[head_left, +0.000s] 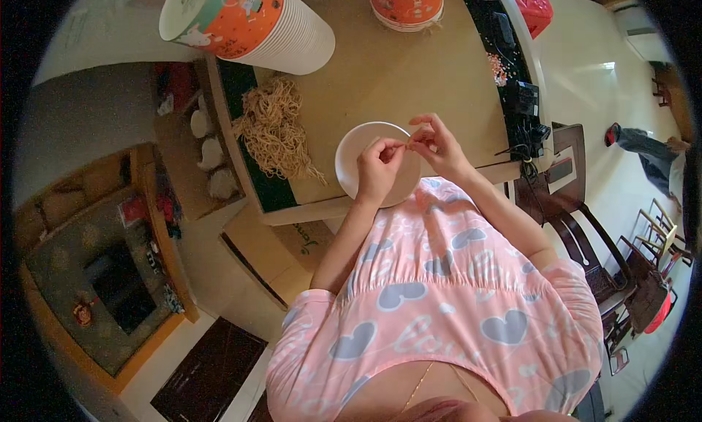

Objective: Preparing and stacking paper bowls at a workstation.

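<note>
While L hand [378, 161] & R hand [436, 143] pinch strand [404, 146], bowl [365, 150] overhangs table edge [307, 210].

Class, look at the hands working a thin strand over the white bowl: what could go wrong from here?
1. The strand, pinched between left hand and right hand, looks thin and could snap or slip.
2. The white bowl sits near the table edge; a nudge might tip it off.

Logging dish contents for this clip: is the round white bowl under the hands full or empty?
Apparently empty: the round white bowl shows only bare white inside where visible; both hands cover its right part. The tan noodle pile lies beside it.
</note>
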Motion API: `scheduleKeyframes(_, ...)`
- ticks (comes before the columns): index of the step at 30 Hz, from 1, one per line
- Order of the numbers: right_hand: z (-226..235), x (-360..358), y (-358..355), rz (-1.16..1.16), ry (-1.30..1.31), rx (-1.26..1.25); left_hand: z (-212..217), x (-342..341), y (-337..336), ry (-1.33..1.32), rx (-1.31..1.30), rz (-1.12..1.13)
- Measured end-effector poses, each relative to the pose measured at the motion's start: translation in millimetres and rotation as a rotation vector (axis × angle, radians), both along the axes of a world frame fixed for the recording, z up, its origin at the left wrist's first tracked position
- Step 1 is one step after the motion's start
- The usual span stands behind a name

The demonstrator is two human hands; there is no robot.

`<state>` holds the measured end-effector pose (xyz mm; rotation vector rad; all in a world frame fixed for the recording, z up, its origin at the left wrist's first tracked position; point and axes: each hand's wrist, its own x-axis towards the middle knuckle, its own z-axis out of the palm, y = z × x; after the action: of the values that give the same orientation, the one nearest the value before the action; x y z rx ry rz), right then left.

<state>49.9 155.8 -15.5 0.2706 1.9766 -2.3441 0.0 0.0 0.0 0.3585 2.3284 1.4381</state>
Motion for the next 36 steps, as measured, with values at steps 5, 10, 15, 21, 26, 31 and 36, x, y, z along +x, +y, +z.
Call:
scheduleKeyframes(5, 3.1, -0.9, -2.9, -0.001, 0.002, -0.079, 13.1, -2.3, -1.5, 0.249, -0.044, -0.062)
scheduleKeyframes(10, 6.2, 0.2, 1.2, -0.047, -0.045, -0.053, 14.9, 1.0, 3.3, 0.254, -0.096, -0.07)
scheduleKeyframes(15, 8.4, 4.1, -1.6, -0.116, -0.068, -0.058, 16.4, 6.3, 8.7, 0.277, -0.147, -0.061)
scheduleKeyframes(21, 9.2, 7.0, -3.6, -0.113, -0.085, 0.002, 10.7, 13.2, 12.7, 0.327, -0.187, -0.014)
scheduleKeyframes(26, 16.7, 7.9, -8.4, -0.192, -0.06, 0.028, -6.4, 9.0, 5.1, -0.191, 0.16, 0.258)
scheduleKeyframes(31, 24.4, 8.3, -9.4, -0.14, 0.037, 0.427, -6.0, 8.6, 4.6, -0.444, 0.283, 0.334)
scheduleKeyframes(36, 22.7, 6.1, -10.7, -0.113, 0.027, 0.468, -7.8, 9.5, 2.5, -0.451, 0.278, 0.329)
